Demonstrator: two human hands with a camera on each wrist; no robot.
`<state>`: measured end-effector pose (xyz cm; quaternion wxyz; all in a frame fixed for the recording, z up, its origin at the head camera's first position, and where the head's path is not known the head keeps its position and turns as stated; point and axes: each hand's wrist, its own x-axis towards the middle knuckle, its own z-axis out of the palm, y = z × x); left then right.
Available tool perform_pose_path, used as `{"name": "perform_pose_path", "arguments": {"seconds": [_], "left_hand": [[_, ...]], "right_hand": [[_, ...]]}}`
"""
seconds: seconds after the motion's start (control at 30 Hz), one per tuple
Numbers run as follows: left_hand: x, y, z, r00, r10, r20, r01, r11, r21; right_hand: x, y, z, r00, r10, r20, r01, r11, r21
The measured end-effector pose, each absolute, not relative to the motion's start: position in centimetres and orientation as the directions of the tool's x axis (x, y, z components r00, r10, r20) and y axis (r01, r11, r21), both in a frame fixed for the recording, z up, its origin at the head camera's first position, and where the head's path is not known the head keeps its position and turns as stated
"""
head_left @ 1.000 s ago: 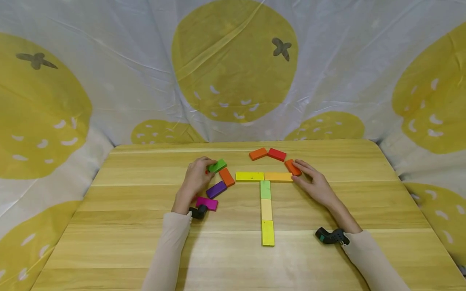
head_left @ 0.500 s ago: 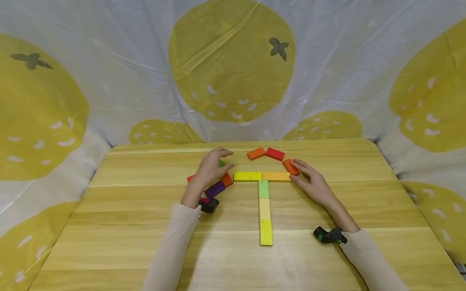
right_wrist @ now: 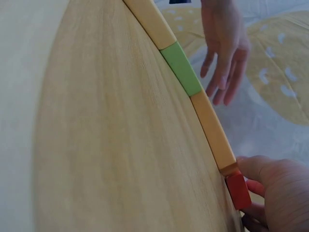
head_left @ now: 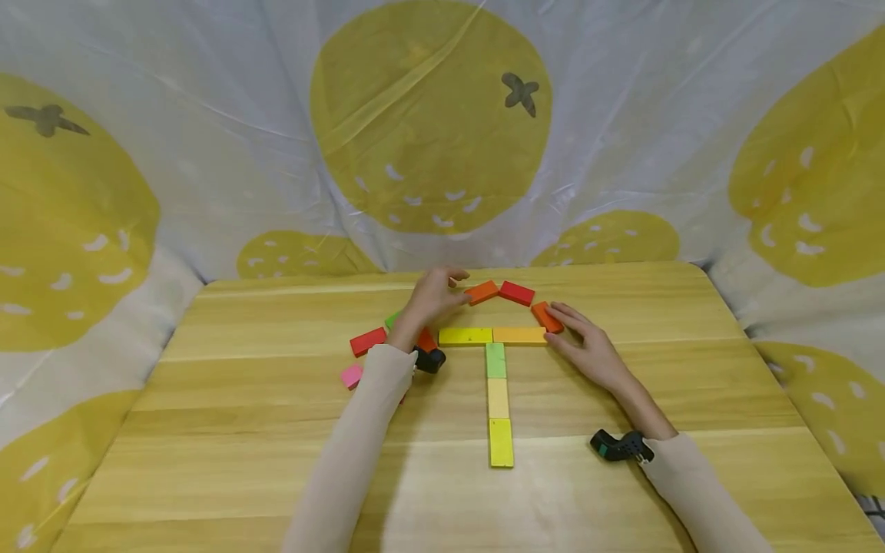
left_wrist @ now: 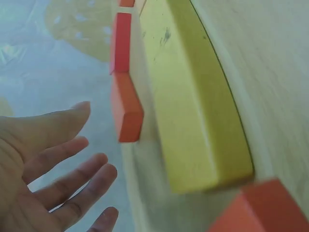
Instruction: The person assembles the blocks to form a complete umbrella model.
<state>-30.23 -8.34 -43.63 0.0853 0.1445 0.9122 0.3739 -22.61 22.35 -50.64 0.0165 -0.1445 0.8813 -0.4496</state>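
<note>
- Hiding parts of a green block (head_left: 392, 319) and a pink block (head_left: 351, 376), the left sleeve (head_left: 353, 445) leaves their full outlines unclear.
- Left hand (head_left: 432, 298) — fingers spread wide, just beside the left orange block (head_left: 482, 293); contact is hard to make out.
- Right hand (head_left: 591, 352) touches the right orange block (head_left: 546, 316) — whether it grips, I cannot tell.
- Smooth, flat oblongs: both orange ones flank a red block (head_left: 516, 293), arching behind a T of paler blocks (head_left: 498, 398).

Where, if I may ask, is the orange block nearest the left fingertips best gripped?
I'd pinch the orange block across its long sides near the left end, approaching from the left: it lies flat, that end is free, and the red block crowds its right end.
</note>
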Motion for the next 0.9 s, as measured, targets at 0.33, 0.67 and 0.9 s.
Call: {"name": "perform_pose_path", "arguments": {"seconds": [0.33, 0.67, 0.9], "left_hand": [[-31.7, -6.2, -44.6, -0.936, 0.334, -0.112, 0.193, 0.753, 0.629], [-33.0, -6.1, -45.1, -0.937, 0.335, -0.093, 0.2, 0.737, 0.646], [-33.7, -5.8, -45.4, -0.946, 0.312, -0.09, 0.17, 0.711, 0.683]], "right_hand": [[-22.7, 22.4, -50.7, -0.956, -0.273, 0.111, -0.25, 0.552, -0.796], [-22.6, 22.2, -50.6, -0.955, -0.282, 0.091, -0.239, 0.551, -0.8], [-22.4, 22.5, -50.4, -0.956, -0.281, 0.087, -0.237, 0.564, -0.791]]}}
